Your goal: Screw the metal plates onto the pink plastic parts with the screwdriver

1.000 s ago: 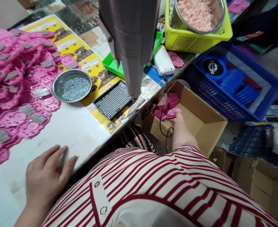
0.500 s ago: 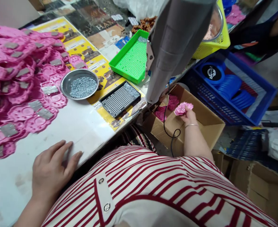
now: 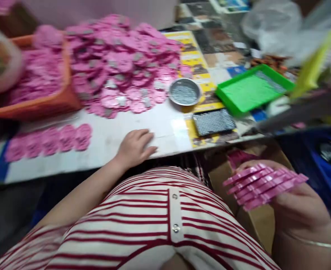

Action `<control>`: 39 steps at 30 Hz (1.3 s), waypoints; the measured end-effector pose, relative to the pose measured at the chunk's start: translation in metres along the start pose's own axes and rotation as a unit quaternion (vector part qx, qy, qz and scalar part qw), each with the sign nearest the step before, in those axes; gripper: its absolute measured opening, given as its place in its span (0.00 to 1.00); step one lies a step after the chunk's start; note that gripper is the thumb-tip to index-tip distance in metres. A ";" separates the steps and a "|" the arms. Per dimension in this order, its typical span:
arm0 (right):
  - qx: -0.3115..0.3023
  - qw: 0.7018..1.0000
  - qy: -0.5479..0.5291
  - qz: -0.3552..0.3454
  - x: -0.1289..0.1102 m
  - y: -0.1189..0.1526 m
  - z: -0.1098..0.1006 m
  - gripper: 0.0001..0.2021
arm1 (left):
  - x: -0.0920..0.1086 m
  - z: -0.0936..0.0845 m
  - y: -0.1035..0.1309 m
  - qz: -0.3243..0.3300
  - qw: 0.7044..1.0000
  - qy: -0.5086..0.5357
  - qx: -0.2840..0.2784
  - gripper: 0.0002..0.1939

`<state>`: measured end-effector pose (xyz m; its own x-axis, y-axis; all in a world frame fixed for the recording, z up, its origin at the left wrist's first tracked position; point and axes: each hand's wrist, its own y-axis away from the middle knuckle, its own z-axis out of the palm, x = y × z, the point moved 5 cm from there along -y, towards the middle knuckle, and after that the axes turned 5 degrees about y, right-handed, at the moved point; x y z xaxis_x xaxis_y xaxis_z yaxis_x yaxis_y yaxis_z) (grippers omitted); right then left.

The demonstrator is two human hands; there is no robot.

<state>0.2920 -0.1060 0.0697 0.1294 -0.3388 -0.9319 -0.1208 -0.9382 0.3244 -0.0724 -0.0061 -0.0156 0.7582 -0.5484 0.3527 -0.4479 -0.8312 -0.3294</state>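
Pink discs [image 3: 262, 185] in raised rt hand [image 3: 300, 206]

Small assembly workshop, apparently; view blurred. Evidence: heaped pink parts [image 3: 120, 56] on the bench [image 3: 165, 127], screw dish [image 3: 184, 92], green tray [image 3: 250, 88], carton [image 3: 255, 221] beneath.

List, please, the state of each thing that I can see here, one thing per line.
right hand: shut on a stack of pink pieces, lifted above the cardboard box
left hand: open, flat on the white table
metal bowl: upright, holds small metal parts
green tray: flat on table
orange bin: full of pink pieces
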 end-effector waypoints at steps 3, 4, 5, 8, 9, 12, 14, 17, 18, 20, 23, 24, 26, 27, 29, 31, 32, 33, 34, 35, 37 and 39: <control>-0.144 0.988 -0.035 0.042 -0.015 -0.041 0.090 0.23 | -0.020 -0.016 -0.002 -0.045 0.988 0.083 0.123 0.25; -0.188 0.979 -0.050 0.058 -0.020 -0.056 0.123 0.19 | -0.028 -0.023 0.002 -0.057 0.978 0.113 0.165 0.25; -0.230 0.970 -0.063 0.057 -0.026 -0.070 0.156 0.16 | -0.038 -0.030 0.007 -0.074 0.966 0.138 0.204 0.26; -0.261 0.961 -0.070 0.056 -0.041 -0.111 0.242 0.14 | -0.060 -0.053 0.031 -0.110 0.939 0.165 0.281 0.29; -0.272 0.958 -0.058 0.067 -0.044 -0.121 0.266 0.12 | -0.066 -0.059 0.037 -0.115 0.937 0.158 0.289 0.30; -0.266 0.960 0.037 0.075 -0.048 -0.141 0.321 0.05 | -0.076 -0.073 0.046 -0.111 0.953 0.119 0.256 0.38; -0.259 0.962 0.063 0.064 -0.051 -0.148 0.345 0.06 | -0.081 -0.076 0.041 -0.105 0.967 0.099 0.212 0.43; -0.253 0.962 0.088 0.045 -0.053 -0.153 0.363 0.14 | -0.087 -0.074 0.025 -0.102 0.979 0.085 0.155 0.48; -0.252 0.962 0.097 0.039 -0.053 -0.154 0.365 0.16 | -0.090 -0.072 0.020 -0.106 0.981 0.081 0.138 0.48; -0.256 0.961 0.096 0.038 -0.053 -0.154 0.365 0.18 | -0.095 -0.067 0.012 -0.119 0.985 0.074 0.104 0.48; -0.265 0.961 0.060 0.060 -0.052 -0.152 0.361 0.12 | -0.101 -0.060 0.009 -0.140 0.986 0.066 0.061 0.45; -0.267 0.960 0.054 0.066 -0.051 -0.152 0.360 0.07 | -0.101 -0.058 0.011 -0.144 0.986 0.063 0.052 0.44; -0.269 0.959 0.052 0.069 -0.050 -0.151 0.359 0.02 | -0.101 -0.058 0.015 -0.155 0.985 0.054 0.046 0.45; -0.268 0.959 0.053 0.069 -0.049 -0.151 0.358 0.05 | -0.101 -0.058 0.017 -0.163 0.984 0.047 0.048 0.45; -0.265 0.961 0.051 0.066 -0.047 -0.151 0.358 0.08 | -0.099 -0.058 0.020 -0.184 0.981 0.031 0.052 0.45; -0.262 0.962 0.048 0.064 -0.046 -0.151 0.355 0.09 | -0.098 -0.058 0.020 -0.211 0.976 0.016 0.057 0.45; -0.261 0.962 0.045 0.063 -0.045 -0.151 0.353 0.10 | -0.097 -0.057 0.019 -0.224 0.973 0.013 0.060 0.45; -0.262 0.962 0.039 0.062 -0.043 -0.151 0.349 0.10 | -0.096 -0.056 0.018 -0.235 0.970 0.013 0.064 0.45; -0.263 0.962 0.030 0.061 -0.042 -0.151 0.345 0.11 | -0.094 -0.054 0.015 -0.244 0.967 0.015 0.071 0.45; -0.265 0.962 0.018 0.058 -0.041 -0.151 0.340 0.12 | -0.092 -0.052 0.012 -0.249 0.965 0.021 0.078 0.44; -0.278 0.959 -0.010 0.050 -0.039 -0.152 0.331 0.19 | -0.086 -0.046 0.006 -0.252 0.963 0.035 0.093 0.44; -0.291 0.955 -0.028 0.041 -0.037 -0.152 0.323 0.26 | -0.079 -0.040 0.000 -0.247 0.963 0.050 0.100 0.45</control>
<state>-0.0122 0.0721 0.0021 0.0882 -0.4242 -0.9013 0.4420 -0.7942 0.4171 -0.1516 0.0333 -0.0086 0.8019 -0.1047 0.5882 0.0632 -0.9642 -0.2577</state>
